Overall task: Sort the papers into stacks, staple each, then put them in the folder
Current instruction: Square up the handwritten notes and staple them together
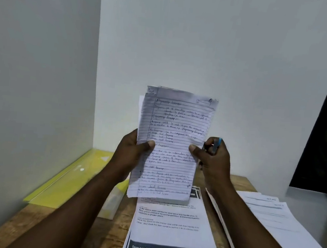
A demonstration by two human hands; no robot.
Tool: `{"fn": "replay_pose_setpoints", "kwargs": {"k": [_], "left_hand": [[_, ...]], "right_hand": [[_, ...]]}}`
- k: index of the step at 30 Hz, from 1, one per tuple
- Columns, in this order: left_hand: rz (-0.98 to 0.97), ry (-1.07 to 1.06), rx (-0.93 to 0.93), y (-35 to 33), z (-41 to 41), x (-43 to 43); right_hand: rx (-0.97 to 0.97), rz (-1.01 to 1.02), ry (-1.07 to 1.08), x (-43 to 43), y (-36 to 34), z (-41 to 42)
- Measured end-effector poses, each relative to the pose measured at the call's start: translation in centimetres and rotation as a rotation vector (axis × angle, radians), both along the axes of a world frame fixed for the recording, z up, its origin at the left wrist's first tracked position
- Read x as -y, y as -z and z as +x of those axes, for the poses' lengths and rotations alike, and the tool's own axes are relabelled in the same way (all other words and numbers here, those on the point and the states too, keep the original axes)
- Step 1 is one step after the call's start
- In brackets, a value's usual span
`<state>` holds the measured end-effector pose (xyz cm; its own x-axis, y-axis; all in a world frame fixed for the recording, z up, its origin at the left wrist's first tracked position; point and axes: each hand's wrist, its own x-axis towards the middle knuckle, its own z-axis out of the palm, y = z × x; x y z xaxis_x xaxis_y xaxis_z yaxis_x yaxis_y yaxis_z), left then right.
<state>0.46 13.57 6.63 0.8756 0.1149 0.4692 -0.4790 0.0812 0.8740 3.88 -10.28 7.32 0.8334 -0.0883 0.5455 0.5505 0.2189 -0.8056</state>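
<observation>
Centre of the frame: the notes [173, 136], a thin bundle of lined, handwritten pages, are up off the tabletop [111, 237] and held upright against the pale wall [207, 38], top corners a little curled. Both hands are on them. The left hand [132, 150] has the left edge, with its thumb flat across the front of the page and its fingers clamped on from behind. The right hand [213, 160] takes the right edge the same way, thumb on the front. Its fingers are also curled round a blue tool [215, 146], which is too blurred to name.

Below the notes, at bottom centre, the printouts [170, 230] lie flat on the wood, a stack with black headers and edges slightly fanned. To the lower right, another spread of white sheets [281, 221] lies overlapping, running off towards the right edge of the frame.

At centre left is the folder [69, 180] — yellow, glossy and translucent. It lies on the tabletop along the foot of the left wall, well apart from the notes.
</observation>
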Motion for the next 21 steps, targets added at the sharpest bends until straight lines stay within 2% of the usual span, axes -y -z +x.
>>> {"fn": "replay_pose_setpoints", "kwargs": {"k": [3,7,9,17,21], "left_hand": [[0.003,0.019,-0.062,0.9,-0.5,0.2],[0.033,0.085,-0.232,4.3,-1.6,0.4],[0.041,0.111,-0.264,5.1,-1.6,0.7],[0.101,0.099,-0.207,1.0,-1.3,0.2],[0.035,0.084,-0.134,-1.5,-0.5,-0.6]], "right_hand": [[-0.007,-0.017,-0.036,0.3,1.0,0.0],[-0.183,-0.076,-0.044,1.0,5.2,-0.4],[-0.212,-0.105,-0.059,0.9,6.1,-0.8],[-0.129,-0.117,-0.056,0.6,4.0,-1.1],[-0.144,-0.168,-0.054,1.0,5.3,-1.1]]}}
